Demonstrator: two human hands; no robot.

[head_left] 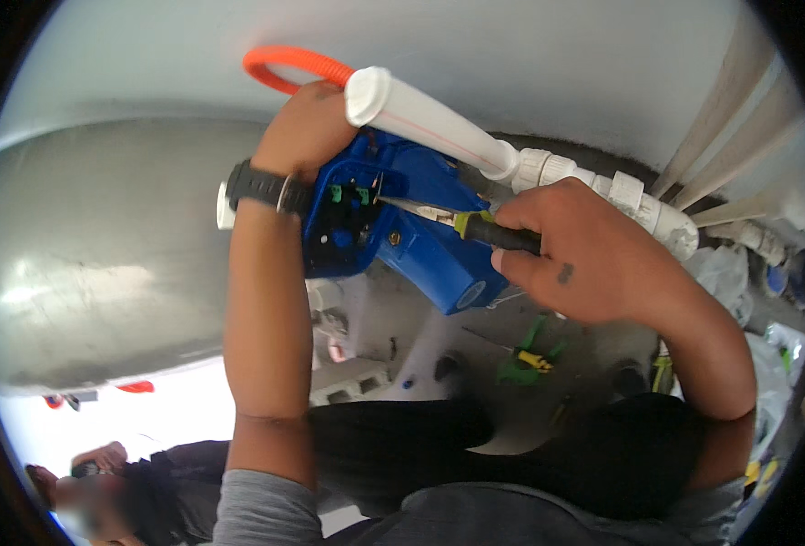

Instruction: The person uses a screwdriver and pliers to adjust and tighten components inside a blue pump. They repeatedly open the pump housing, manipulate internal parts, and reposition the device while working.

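Note:
My right hand grips long-nose pliers with black and yellow-green handles. Their tips reach into the open box of a blue pump, close to small green terminals and thin wires. Whether the jaws pinch a wire is too small to tell. My left hand, with a dark watch on its wrist, is at the far side of the box, beside an orange corrugated conduit. Its fingers are hidden behind the white pipe and the box edge.
A large grey metal tank lies at the left. White pipe fittings run along the wall to the right. On the floor are a green and yellow tool, a concrete block and plastic bags. Another person is at the lower left.

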